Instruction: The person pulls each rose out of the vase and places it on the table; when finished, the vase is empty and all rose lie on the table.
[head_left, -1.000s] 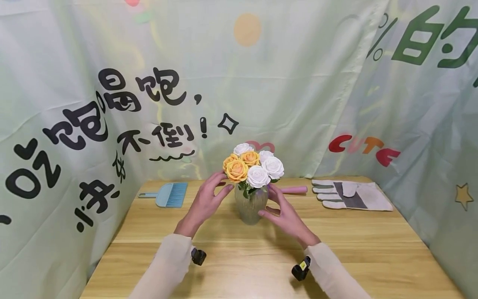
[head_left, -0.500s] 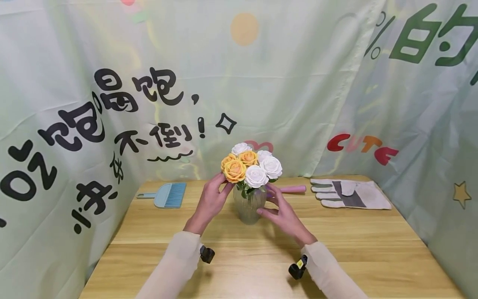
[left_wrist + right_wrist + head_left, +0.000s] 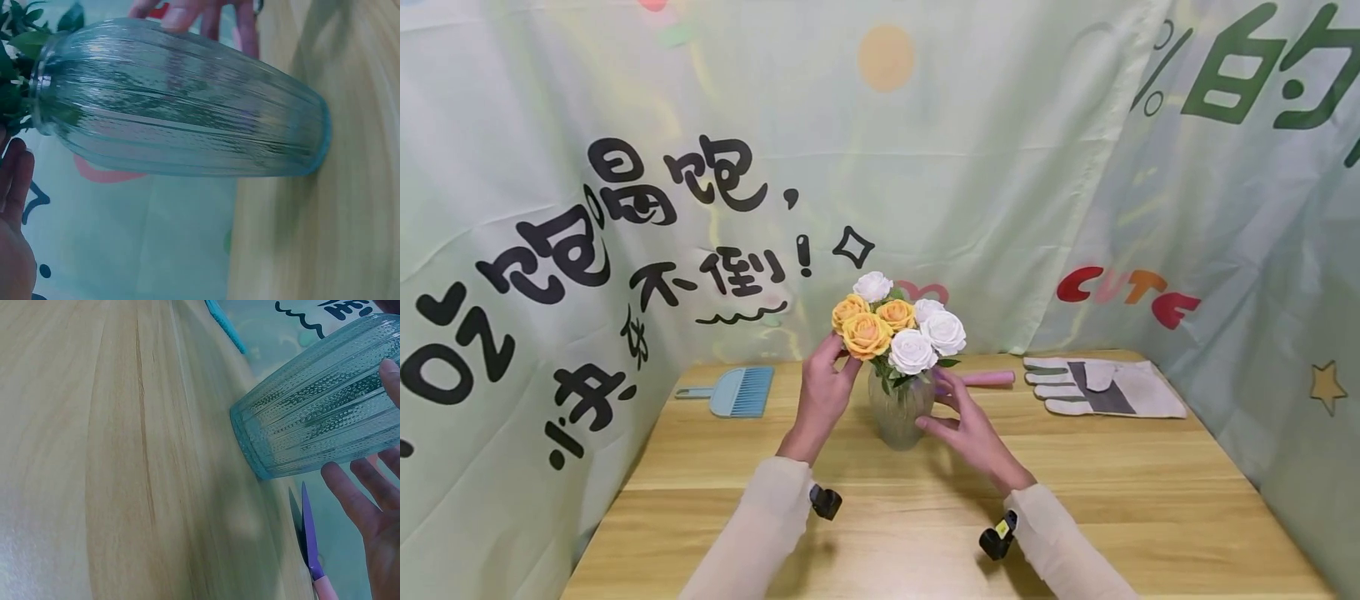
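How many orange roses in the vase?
3 in head view: front orange rose, rear-left orange rose, rear-right orange rose. More could be hidden behind these.

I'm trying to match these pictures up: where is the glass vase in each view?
Head: the glass vase is just below centre.
Left wrist: the glass vase appears sideways across the upper part.
Right wrist: the glass vase is upper right, cut off by the edge.
Shared landmark: the wooden tabletop.

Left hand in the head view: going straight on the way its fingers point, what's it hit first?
Most likely the yellow roses: the left hand sits right at their lower left edge, though depth there is unclear.
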`<state>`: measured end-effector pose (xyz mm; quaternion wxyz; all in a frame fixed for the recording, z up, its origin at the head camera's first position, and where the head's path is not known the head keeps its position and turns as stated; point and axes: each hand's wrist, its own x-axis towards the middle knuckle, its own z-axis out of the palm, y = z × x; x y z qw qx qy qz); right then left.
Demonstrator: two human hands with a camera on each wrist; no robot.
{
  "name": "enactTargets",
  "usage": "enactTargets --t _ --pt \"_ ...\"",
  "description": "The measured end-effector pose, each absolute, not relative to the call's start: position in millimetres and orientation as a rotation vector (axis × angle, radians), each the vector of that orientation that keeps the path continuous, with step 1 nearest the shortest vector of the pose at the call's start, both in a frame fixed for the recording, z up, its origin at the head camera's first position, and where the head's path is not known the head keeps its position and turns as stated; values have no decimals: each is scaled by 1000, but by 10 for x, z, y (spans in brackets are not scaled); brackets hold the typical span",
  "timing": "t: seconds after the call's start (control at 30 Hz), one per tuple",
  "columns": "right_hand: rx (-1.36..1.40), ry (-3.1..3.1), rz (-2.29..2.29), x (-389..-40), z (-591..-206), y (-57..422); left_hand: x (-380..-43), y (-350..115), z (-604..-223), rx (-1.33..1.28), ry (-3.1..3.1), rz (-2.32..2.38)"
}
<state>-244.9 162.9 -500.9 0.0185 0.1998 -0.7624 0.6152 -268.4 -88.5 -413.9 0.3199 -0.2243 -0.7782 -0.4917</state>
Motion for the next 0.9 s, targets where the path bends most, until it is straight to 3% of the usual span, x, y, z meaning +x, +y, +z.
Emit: enactTargets --t 0.9 --pt "623 -2352 1912 -2460 -5031 1640 -2672 -779 -4039 -441 -1937 -1646"
